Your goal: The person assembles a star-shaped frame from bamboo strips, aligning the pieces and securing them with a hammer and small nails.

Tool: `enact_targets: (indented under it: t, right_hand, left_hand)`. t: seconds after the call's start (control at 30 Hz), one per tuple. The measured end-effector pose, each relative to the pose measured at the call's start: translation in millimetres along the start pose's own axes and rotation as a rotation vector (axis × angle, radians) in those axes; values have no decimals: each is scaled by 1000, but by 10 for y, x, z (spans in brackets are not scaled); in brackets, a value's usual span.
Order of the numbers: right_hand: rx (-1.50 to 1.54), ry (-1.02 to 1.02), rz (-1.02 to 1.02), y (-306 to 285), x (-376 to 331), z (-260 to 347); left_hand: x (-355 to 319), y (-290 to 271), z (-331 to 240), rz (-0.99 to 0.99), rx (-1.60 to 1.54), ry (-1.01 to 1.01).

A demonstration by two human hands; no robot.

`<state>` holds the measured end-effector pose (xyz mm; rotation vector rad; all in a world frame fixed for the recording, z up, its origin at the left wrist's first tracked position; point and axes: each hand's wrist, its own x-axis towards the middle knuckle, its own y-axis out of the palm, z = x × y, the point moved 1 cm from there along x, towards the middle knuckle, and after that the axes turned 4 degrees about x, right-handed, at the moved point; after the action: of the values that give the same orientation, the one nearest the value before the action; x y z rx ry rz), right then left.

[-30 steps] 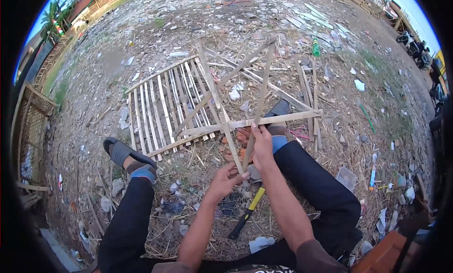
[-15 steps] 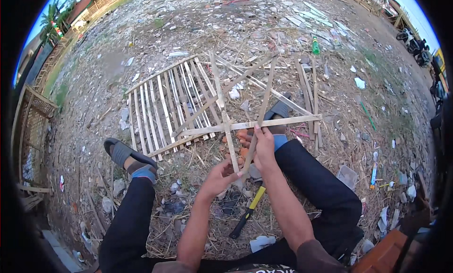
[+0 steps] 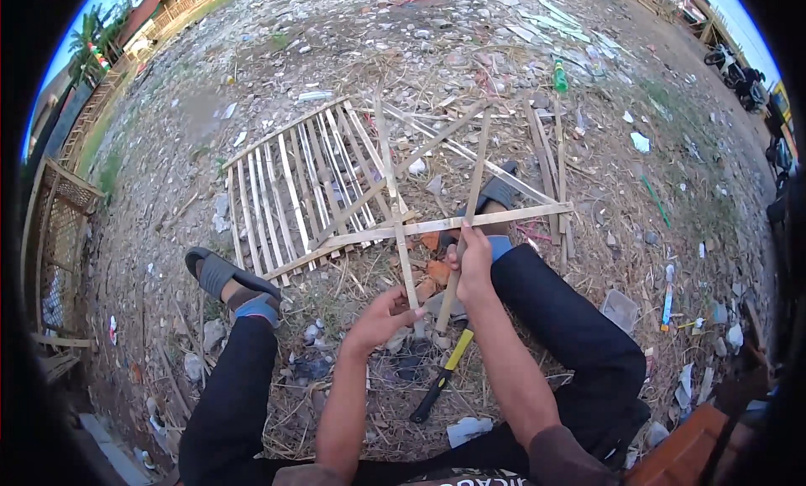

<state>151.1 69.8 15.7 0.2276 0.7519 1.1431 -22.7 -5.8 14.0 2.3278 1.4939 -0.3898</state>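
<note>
My left hand (image 3: 383, 321) grips the lower end of a thin wooden slat (image 3: 406, 272) between thumb and fingers. My right hand (image 3: 473, 263) is closed round a second slat (image 3: 477, 167), just under where it meets a crosswise slat (image 3: 520, 215). With a diagonal slat (image 3: 437, 135), these pieces make an open frame standing between my feet. The two upright slats' lower ends are apart, the right one hanging free. Beneath my hands lies a hammer (image 3: 443, 375) with a black and yellow handle, its head partly hidden.
A slatted wooden panel (image 3: 284, 132) lies ahead on the left. Loose slats (image 3: 546, 167) rest at the right, with a green bottle (image 3: 560, 76) beyond them. A clear plastic container (image 3: 619, 310) sits beside my right knee. Rubble, dry straw and litter cover the ground.
The right slat's lower end has come out of my left hand and swung away from the left slat's end. My right hand has shifted slightly to the right, still holding its slat.
</note>
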Motion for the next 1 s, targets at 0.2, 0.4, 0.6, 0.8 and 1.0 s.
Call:
enact_targets:
  t: [0.2,0.4,0.6,0.8,1.0]
  right_hand:
    - [16,34,-10,8,-1,-53]
    - [89,71,-17,0,-10,-97]
    - [48,59,-27,-37,-4,-127]
    - [35,66,-46,-25,-50,-133]
    - [31,77,-13,-60,-42,-143]
  left_hand:
    - [44,-35,61,9,33,-23]
    - [49,-31,68,20,-35,23]
    - [46,-5,6,-91,-139,-30]
    - [23,9,-83,-246,-285,-79]
    - [49,4,-75,-303,-281,-54]
